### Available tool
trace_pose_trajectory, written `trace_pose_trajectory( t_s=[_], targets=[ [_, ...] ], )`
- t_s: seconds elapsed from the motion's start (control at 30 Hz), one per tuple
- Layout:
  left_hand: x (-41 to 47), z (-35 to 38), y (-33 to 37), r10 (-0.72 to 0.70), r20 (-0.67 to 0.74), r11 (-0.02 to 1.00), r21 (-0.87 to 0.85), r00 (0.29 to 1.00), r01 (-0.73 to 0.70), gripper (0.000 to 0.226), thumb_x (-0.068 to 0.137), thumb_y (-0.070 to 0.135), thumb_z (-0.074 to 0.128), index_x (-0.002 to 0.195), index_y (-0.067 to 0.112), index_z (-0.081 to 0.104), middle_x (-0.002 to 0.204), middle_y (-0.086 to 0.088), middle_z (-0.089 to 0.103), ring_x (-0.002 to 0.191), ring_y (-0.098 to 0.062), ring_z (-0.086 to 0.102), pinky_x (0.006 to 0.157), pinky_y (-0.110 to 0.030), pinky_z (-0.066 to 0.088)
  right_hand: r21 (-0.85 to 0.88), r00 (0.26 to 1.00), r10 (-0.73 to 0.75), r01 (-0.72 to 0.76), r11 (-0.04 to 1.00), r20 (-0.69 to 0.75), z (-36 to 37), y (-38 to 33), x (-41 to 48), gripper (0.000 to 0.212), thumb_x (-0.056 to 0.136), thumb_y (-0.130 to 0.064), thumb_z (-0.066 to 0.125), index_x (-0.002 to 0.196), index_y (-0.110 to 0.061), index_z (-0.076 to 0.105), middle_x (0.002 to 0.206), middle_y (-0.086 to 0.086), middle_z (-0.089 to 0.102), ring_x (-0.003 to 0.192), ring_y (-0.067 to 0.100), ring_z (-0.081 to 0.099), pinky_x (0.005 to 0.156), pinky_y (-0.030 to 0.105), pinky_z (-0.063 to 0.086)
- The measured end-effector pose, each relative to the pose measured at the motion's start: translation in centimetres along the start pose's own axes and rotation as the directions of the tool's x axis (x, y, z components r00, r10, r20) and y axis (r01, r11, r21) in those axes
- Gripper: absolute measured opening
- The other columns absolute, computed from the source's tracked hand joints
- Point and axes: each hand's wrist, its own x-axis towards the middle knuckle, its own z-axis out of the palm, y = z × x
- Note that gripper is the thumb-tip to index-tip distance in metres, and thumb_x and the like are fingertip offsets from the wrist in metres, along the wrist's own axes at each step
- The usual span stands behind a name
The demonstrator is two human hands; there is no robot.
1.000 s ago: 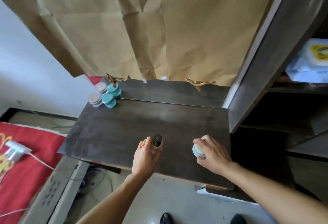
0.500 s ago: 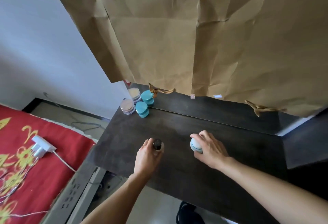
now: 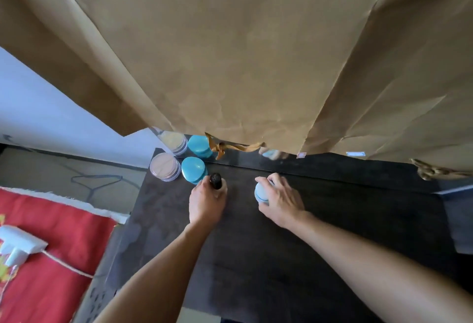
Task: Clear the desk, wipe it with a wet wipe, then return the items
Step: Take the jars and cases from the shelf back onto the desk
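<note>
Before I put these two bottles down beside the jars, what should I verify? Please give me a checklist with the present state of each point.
1. Grip of the left hand on the dark-capped bottle: ok, the fingers are curled round it.
2. Grip of the right hand on the white container: ok.
3. Bare desk surface near both hands for setting down: ok.
4. Gap between the bottle and the front teal jar: cannot tell, they overlap in this view.
5. Desk dry after wiping: cannot tell.
6. The brown paper kept off the rear teal jar: not ok, its edge hangs over that jar.
</note>
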Motion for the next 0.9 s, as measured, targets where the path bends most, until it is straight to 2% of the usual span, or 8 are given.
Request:
trace_pose_trajectory(
  t_s=[0.13, 0.37, 0.5, 0.6, 0.73, 0.9],
  targets=[
    [2.9, 0.9, -0.3, 0.016, 0.064, 1.0, 0.006, 0.998, -0.017, 0.026, 0.088, 0.039, 0.055, 0.083, 0.013, 0.052, 0.083, -0.008, 0.064, 0.077, -0.028, 0.059, 0.076, -0.041, 0.053, 0.044, 0.993, 0.082, -0.079, 0.996, -0.083, 1.4, -1.5, 1.4, 0.065, 0.077, -0.025, 0.064, 0.136, -0.028, 0.037, 0.123, 0.002, 0.042, 0.112, 0.024, 0.043, 0.082, 0.038, 0.049],
    [5.5, 1.4, -0.6, 0.211, 0.16, 0.976, 0.018, 0.964, -0.216, 0.024, 0.088, 0.031, 0.057, 0.087, 0.008, 0.051, 0.089, -0.011, 0.06, 0.082, -0.032, 0.056, 0.071, -0.037, 0.043, 0.18, 0.957, 0.182, -0.142, 0.973, -0.228, 3.2, -4.3, 3.4, 0.062, 0.069, -0.02, 0.074, 0.125, -0.013, 0.049, 0.113, 0.01, 0.053, 0.105, 0.03, 0.049, 0.082, 0.042, 0.051],
    [5.5, 0.3, -1.5, 0.272, 0.244, 0.954, 0.056, 0.931, -0.294, 0.021, 0.085, 0.022, 0.062, 0.096, 0.007, 0.051, 0.098, -0.011, 0.059, 0.088, -0.032, 0.056, 0.073, -0.037, 0.043, 0.232, 0.942, 0.249, -0.196, 0.953, -0.227, 3.5, -4.7, 2.4, 0.074, 0.071, -0.02, 0.074, 0.136, -0.02, 0.038, 0.123, 0.005, 0.048, 0.114, 0.025, 0.045, 0.088, 0.037, 0.049],
    [4.3, -1.0, -2.3, 0.248, 0.246, 0.962, 0.05, 0.937, -0.268, 0.023, 0.083, 0.018, 0.063, 0.102, 0.011, 0.053, 0.101, -0.008, 0.062, 0.09, -0.03, 0.058, 0.076, -0.037, 0.045, 0.217, 0.93, 0.285, -0.236, 0.947, -0.233, 3.0, -4.4, 0.4, 0.08, 0.073, -0.025, 0.074, 0.141, -0.023, 0.031, 0.127, 0.003, 0.046, 0.119, 0.022, 0.044, 0.088, 0.036, 0.05],
    [1.6, -2.2, -2.9, 0.199, 0.273, 0.962, 0.126, 0.941, -0.24, 0.019, 0.087, 0.022, 0.061, 0.103, 0.017, 0.055, 0.098, -0.002, 0.064, 0.08, -0.017, 0.052, 0.07, -0.03, 0.044, 0.169, 0.907, 0.33, -0.294, 0.941, -0.261, 1.6, -2.9, -3.2, 0.068, 0.079, -0.03, 0.069, 0.138, -0.021, 0.036, 0.127, 0.002, 0.046, 0.117, 0.021, 0.045, 0.081, 0.035, 0.052],
    [-3.0, -1.1, -0.8, 0.322, 0.342, 0.914, 0.13, 0.883, -0.384, 0.009, 0.087, 0.026, 0.058, 0.095, 0.021, 0.057, 0.094, 0.004, 0.065, 0.085, -0.019, 0.057, 0.068, -0.029, 0.044, 0.151, 0.864, 0.404, -0.376, 0.914, -0.299, -0.1, 0.2, -10.1, 0.054, 0.084, -0.032, 0.063, 0.132, -0.021, 0.043, 0.124, -0.001, 0.049, 0.114, 0.019, 0.048, 0.073, 0.035, 0.053]
  ],
)
